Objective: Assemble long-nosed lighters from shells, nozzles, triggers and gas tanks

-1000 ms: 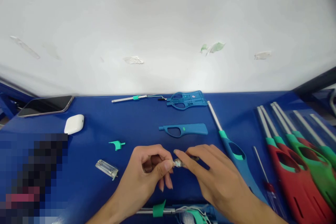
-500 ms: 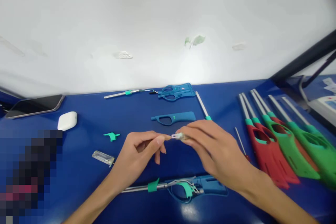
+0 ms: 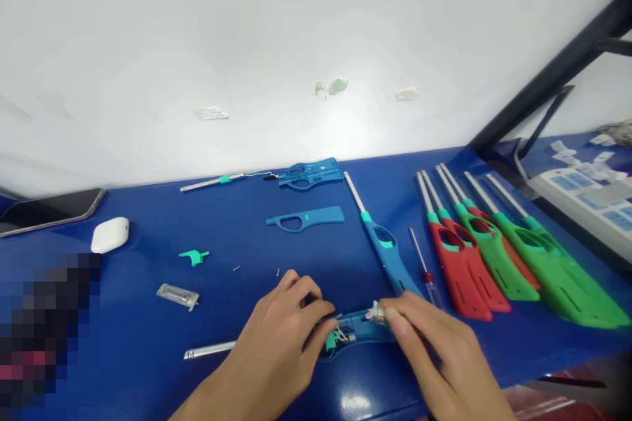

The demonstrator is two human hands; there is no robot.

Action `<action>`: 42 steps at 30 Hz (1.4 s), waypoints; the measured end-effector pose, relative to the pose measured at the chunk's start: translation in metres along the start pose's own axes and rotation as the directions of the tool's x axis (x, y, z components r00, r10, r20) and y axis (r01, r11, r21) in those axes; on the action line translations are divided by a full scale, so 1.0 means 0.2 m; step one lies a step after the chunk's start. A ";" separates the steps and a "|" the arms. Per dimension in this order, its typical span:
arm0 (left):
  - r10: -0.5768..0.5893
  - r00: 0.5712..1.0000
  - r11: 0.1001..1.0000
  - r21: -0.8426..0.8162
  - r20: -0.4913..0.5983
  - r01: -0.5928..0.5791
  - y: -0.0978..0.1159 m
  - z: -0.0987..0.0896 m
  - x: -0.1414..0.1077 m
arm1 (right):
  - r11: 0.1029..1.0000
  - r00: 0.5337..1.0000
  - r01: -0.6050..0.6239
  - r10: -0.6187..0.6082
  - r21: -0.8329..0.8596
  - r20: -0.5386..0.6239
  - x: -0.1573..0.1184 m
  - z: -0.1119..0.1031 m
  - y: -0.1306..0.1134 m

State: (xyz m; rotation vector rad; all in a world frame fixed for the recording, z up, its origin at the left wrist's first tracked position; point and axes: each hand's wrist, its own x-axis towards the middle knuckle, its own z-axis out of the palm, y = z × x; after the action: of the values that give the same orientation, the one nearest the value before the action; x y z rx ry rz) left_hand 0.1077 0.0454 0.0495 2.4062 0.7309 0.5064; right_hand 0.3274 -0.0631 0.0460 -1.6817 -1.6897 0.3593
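Near the front edge lies an opened lighter's blue handle half (image 3: 363, 327), with a green trigger (image 3: 331, 341), white wires (image 3: 342, 334) and a metal tube (image 3: 210, 350) pointing left. My left hand (image 3: 281, 335) reaches over it, thumb and forefinger pinched at the wires. A small pale lighter part (image 3: 378, 311) is between the thumb and fingers of my right hand (image 3: 424, 335), just above the handle half. Most of that part is hidden in the fingers.
Behind lie another opened lighter (image 3: 311, 174), a blue cover half (image 3: 316, 218) and two tiny screws (image 3: 278, 272). Left: a green trigger (image 3: 195, 257), a clear fuel tank (image 3: 178, 296), a white case (image 3: 110, 235), a phone (image 3: 52, 210). Right: a blue lighter (image 3: 388, 253), a screwdriver (image 3: 427, 276), several red and green lighters (image 3: 516, 256).
Both hands have come down and toward me, from midair to the opened lighter. They have parted; the small part stays in my right hand. The camera view has shifted to the right.
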 end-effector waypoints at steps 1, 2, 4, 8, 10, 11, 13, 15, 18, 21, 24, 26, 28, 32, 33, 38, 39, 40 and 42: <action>0.017 1.000 1.000 0.015 -0.007 -0.016 0.00 0.01 0.00 | 1.000 1.000 0.008 -0.008 -0.002 0.011 0.00 0.02 0.00; 0.035 0.999 0.999 0.028 -0.014 -0.034 0.00 0.02 0.00 | 1.000 1.000 0.019 -0.018 -0.009 0.024 0.00 0.04 0.00; 0.067 0.997 0.997 0.050 -0.027 -0.066 0.00 0.03 0.01 | 0.999 0.998 0.030 -0.029 -0.021 0.064 0.00 0.06 0.00; 0.101 0.993 0.992 0.076 -0.053 -0.097 0.01 0.05 0.01 | 0.999 0.994 0.018 -0.014 -0.035 0.107 -0.01 0.08 0.01; 0.105 0.992 0.992 0.083 -0.067 -0.099 0.01 0.06 0.00 | 0.999 0.995 0.017 -0.013 -0.039 0.103 -0.01 0.08 0.01; 0.107 0.991 0.991 0.084 -0.075 -0.100 0.01 0.07 -0.01 | 0.999 0.995 0.022 -0.018 -0.041 0.099 0.00 0.08 0.01; 0.107 0.990 0.992 0.080 -0.089 -0.099 0.01 0.08 -0.02 | 0.998 0.995 0.033 -0.028 -0.053 0.091 0.01 0.08 0.00; 0.109 0.989 0.992 0.071 -0.102 -0.102 0.01 0.08 -0.03 | 0.997 0.996 0.045 -0.039 -0.069 0.085 0.02 0.08 -0.01; 0.119 0.986 0.992 0.057 -0.114 -0.113 0.02 0.08 -0.02 | 0.996 0.994 0.050 -0.042 -0.078 0.104 0.03 0.07 -0.03; 0.115 0.986 0.993 0.048 -0.117 -0.110 0.02 0.08 -0.02 | 0.994 0.993 0.055 -0.045 -0.091 0.111 0.03 0.07 -0.03; 0.105 0.988 0.994 0.040 -0.117 -0.101 0.03 0.08 -0.01 | 0.993 0.994 0.064 -0.055 -0.102 0.092 0.02 0.06 -0.03; 0.108 0.987 0.994 0.038 -0.117 -0.104 0.03 0.08 -0.01 | 0.993 0.994 0.066 -0.057 -0.098 0.089 0.03 0.06 -0.04; 0.113 0.986 0.993 0.034 -0.119 -0.110 0.03 0.08 -0.01 | 0.994 0.994 0.065 -0.056 -0.091 0.094 0.03 0.06 -0.04; 0.122 0.986 0.992 0.029 -0.118 -0.119 0.03 0.08 -0.01 | 0.994 0.992 0.059 -0.049 -0.088 0.113 0.03 0.07 -0.04; 0.125 0.985 0.992 0.029 -0.117 -0.122 0.03 0.08 -0.01 | 0.995 0.991 0.060 -0.049 -0.083 0.124 0.03 0.06 -0.04; 0.143 0.982 0.990 0.029 -0.121 -0.140 0.03 0.08 -0.01 | 0.995 0.982 0.074 -0.063 -0.060 0.177 0.03 0.05 -0.03; 0.142 0.982 0.990 0.026 -0.124 -0.140 0.03 0.08 -0.01 | 0.995 0.982 0.082 -0.070 -0.062 0.177 0.03 0.05 -0.03; 0.140 0.982 0.990 0.023 -0.127 -0.138 0.03 0.08 -0.02 | 0.994 0.981 0.087 -0.075 -0.065 0.177 0.04 0.05 -0.03; 0.137 0.982 0.991 0.016 -0.134 -0.136 0.03 0.08 -0.02 | 0.993 0.982 0.094 -0.081 -0.071 0.171 0.04 0.05 -0.03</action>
State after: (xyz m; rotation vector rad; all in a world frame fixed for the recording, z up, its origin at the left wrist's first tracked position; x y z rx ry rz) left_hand 0.1150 0.0322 0.0396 2.4578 0.6271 0.7289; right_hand 0.3179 -0.0535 0.0457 -1.6661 -1.9175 0.4077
